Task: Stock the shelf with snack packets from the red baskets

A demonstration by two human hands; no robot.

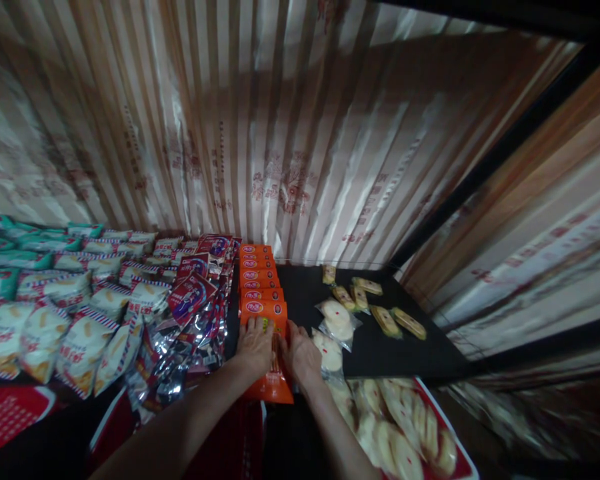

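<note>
The glossy orange plastic packet point(275, 390) (front of its row) sits at the black shelf's point(400, 347) edge, each grip, left hand point(254, 345) and right hand point(303, 359), clasping it; a red tray point(467, 467) holds pale wrapped biscuits point(395, 440).

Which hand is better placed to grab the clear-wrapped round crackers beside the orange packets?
Right, probably. The right hand sits beside the clear-wrapped round crackers; the left hand rests on the orange foil packet, nearer the shiny silver bags.
</note>
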